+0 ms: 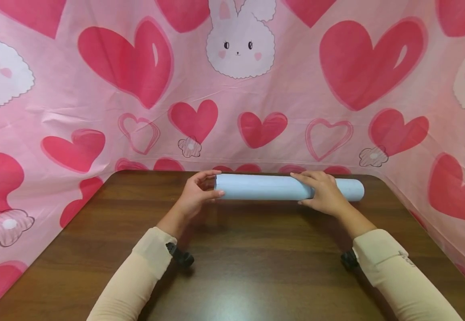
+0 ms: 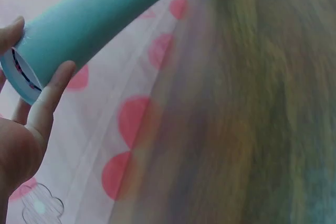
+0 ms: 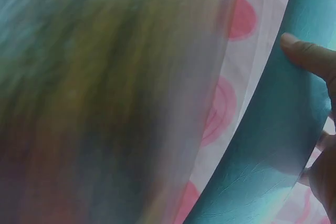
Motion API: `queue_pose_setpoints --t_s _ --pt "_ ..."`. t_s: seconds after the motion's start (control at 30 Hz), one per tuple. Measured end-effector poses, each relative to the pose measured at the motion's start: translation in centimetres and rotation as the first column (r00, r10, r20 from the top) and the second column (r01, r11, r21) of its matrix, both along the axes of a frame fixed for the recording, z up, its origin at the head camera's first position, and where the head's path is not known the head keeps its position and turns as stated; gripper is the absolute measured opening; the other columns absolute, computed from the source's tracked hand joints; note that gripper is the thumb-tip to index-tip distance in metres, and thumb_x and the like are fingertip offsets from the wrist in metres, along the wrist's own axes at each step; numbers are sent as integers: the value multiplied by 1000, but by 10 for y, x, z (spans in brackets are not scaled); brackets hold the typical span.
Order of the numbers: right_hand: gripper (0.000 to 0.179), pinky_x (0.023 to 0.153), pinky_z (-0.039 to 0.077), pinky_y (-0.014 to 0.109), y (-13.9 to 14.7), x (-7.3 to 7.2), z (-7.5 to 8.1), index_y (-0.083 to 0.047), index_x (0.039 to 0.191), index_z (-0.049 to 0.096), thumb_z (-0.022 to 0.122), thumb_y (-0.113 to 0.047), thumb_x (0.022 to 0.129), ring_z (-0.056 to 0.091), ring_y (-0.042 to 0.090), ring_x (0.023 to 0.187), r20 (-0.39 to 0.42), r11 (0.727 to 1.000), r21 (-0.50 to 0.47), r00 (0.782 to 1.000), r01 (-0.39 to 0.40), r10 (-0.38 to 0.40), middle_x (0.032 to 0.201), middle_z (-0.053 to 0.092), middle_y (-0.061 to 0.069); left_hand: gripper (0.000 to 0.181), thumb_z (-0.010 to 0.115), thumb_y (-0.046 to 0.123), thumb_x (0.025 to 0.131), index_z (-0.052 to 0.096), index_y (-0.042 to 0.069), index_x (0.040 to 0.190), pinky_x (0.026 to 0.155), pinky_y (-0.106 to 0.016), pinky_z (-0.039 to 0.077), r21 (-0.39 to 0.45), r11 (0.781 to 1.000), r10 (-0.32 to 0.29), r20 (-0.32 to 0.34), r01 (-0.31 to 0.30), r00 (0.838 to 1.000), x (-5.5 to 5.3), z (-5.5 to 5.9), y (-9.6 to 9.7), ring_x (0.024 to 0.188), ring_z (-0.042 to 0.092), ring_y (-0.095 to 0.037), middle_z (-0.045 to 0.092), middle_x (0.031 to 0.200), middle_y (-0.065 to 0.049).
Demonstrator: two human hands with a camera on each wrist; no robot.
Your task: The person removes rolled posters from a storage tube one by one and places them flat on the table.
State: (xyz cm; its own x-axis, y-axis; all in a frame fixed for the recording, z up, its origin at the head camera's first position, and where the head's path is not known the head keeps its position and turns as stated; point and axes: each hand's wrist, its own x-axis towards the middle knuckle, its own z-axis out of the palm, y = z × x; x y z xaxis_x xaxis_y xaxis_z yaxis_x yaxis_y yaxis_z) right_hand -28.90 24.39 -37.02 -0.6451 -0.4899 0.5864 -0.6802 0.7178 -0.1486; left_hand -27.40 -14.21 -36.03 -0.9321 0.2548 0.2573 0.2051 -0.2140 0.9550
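Note:
A long light-blue roll lies crosswise at the far side of the table, held by both hands. My left hand grips its left end, thumb on the near side and fingers on the far side. The left wrist view shows that end of the roll as a hollow opening with a dark line inside. My right hand holds the roll right of its middle, and the right end sticks out past it. In the right wrist view the thumb presses on the roll's smooth, slightly creased surface.
Under the arms is a dark brown wooden table with rounded far corners. A pink cloth with red hearts and white rabbits hangs behind it and along both sides. Small black devices sit at both wrists.

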Motion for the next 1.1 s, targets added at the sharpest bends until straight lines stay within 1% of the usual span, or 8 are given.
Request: queue_pose_setpoints --t_s 0.13,0.2,0.27,0.5,0.6,0.73,0.87,1.1 --pt "91 83 36 60 -5 0 7 -18 137 57 95 -8 55 51 36 114 -3 1000 13 1000 -24 24 125 57 13 52 70 -15 78 54 -9 127 74 -46 58 2 1000 22 -47 -22 999 1 4 4 102 58 -32 62 117 -18" --pt "92 81 37 59 -9 0 10 -19 139 55 94 -8 56 49 36 117 8 999 19 999 -40 39 129 55 14 52 71 -15 77 55 -9 126 70 -38 58 -4 1000 29 -63 -29 998 0 6 6 103 56 -35 59 119 -22" --pt "93 79 39 60 -13 -1 13 -19 140 53 94 -8 57 48 36 120 18 998 23 998 -55 55 133 53 14 53 73 -14 76 56 -9 125 70 -35 58 -15 999 36 -83 -37 996 0 7 8 102 55 -35 60 120 -22" --pt "92 89 41 64 -27 -4 25 -16 142 51 93 -10 60 49 35 125 101 992 34 988 -123 119 138 53 12 52 76 -15 71 62 -5 120 71 -35 58 -24 999 41 -114 -44 993 0 12 14 97 59 -26 64 115 -10" --pt "91 88 42 63 -29 -2 30 -19 142 51 93 -11 62 52 34 123 149 992 48 983 -114 106 136 57 11 51 79 -13 69 65 -1 117 74 -35 57 -31 999 40 -125 -44 991 2 14 15 100 58 -29 63 117 -9" --pt "90 84 41 61 -28 1 33 -24 142 52 93 -13 63 52 34 121 194 995 63 979 -77 64 133 58 10 53 82 -9 68 65 0 117 76 -36 57 -60 997 33 -154 -42 988 6 16 15 104 56 -35 62 119 -10" --pt "87 81 40 58 -26 6 31 -23 140 54 93 -14 63 50 34 120 199 998 46 979 -50 40 132 58 11 55 81 -9 71 63 -1 122 77 -38 57 -96 995 19 -181 -37 983 9 17 16 104 56 -34 62 120 -11" --pt "85 80 39 55 -23 14 27 -20 137 58 94 -12 60 51 34 118 147 999 -13 989 -30 31 128 60 11 60 79 -10 73 60 1 129 81 -43 56 -140 990 -23 -250 -13 968 12 22 18 111 56 -34 56 130 -13"
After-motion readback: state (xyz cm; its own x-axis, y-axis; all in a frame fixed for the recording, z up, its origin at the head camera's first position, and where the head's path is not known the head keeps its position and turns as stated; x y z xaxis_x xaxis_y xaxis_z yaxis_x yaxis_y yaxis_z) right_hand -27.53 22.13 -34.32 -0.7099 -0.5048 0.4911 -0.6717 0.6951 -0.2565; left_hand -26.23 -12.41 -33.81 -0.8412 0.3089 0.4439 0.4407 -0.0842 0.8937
